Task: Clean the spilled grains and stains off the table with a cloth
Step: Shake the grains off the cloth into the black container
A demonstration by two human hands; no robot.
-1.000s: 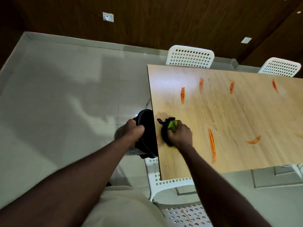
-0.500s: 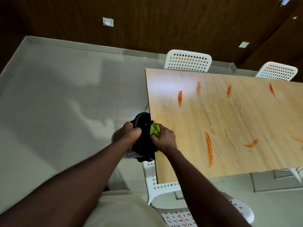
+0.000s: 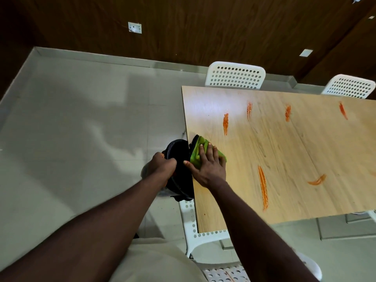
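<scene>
A green cloth [image 3: 198, 147] lies at the left edge of the wooden table [image 3: 295, 155]. My right hand [image 3: 207, 165] presses flat on the cloth with straight fingers. My left hand [image 3: 163, 166] grips the rim of a black-lined bin [image 3: 179, 159], held just off the table's left edge, beside the cloth. Several orange stains mark the tabletop: one near the far left [image 3: 225, 124], a long one close to the near edge [image 3: 262, 186], a curved one to the right [image 3: 317, 180]. No grains are discernible.
Two white perforated chairs stand behind the table, one at the far left [image 3: 235, 75], one at the far right [image 3: 349, 86]. Another white chair [image 3: 195, 226] is tucked under the near left corner. Grey tiled floor [image 3: 81, 139] lies to the left.
My right hand swept the cloth left to the table edge at the bin, then came back onto the table, now flat on the cloth. The left hand kept hold of the bin.
</scene>
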